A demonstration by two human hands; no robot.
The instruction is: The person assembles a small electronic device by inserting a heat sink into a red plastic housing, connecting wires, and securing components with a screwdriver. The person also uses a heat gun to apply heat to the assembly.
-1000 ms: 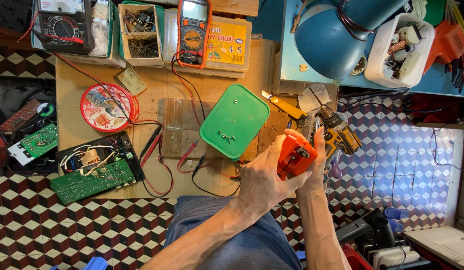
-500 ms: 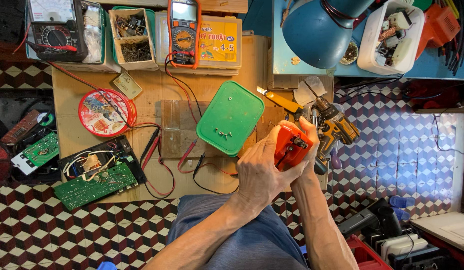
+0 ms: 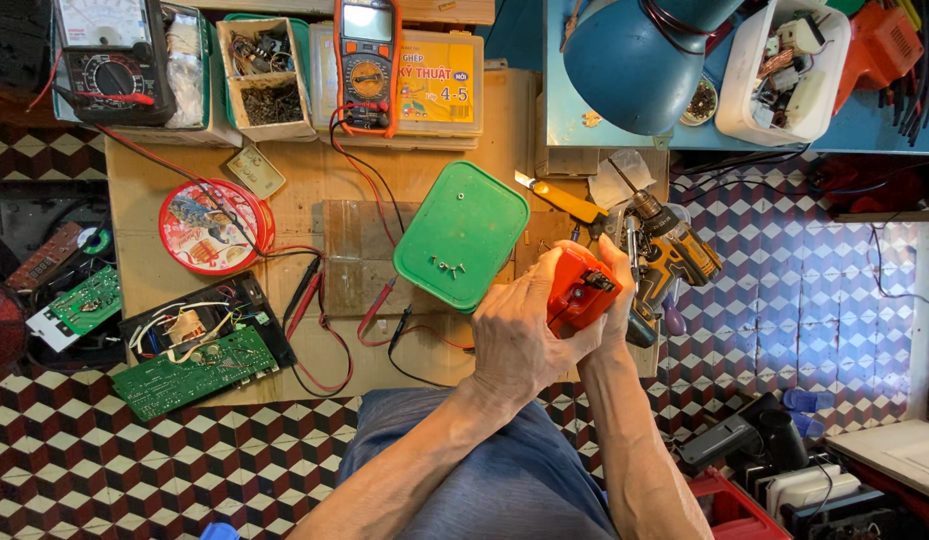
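Both of my hands grip one small orange plastic device [image 3: 580, 288] with a dark open end, held above the right edge of the cardboard work mat [image 3: 314, 180]. My left hand [image 3: 516, 335] wraps it from the left, fingers curled over its top. My right hand [image 3: 614, 290] clasps it from the right and behind. A green plastic lid [image 3: 462, 235] with two small screws on it lies just left of my hands. A yellow and black cordless drill [image 3: 664, 255] lies just beyond my right hand.
An orange digital multimeter [image 3: 366, 60] and an analogue meter [image 3: 109, 60] stand at the back, with red and black probe leads [image 3: 314, 290] trailing over the mat. Green circuit boards [image 3: 194, 370] lie at left. A round red tin [image 3: 209, 228], a yellow-handled knife [image 3: 564, 200] and a blue lamp [image 3: 639, 55] are nearby.
The view has shifted slightly. My hands have kept hold of the orange device and turned it a little, staying in about the same place.
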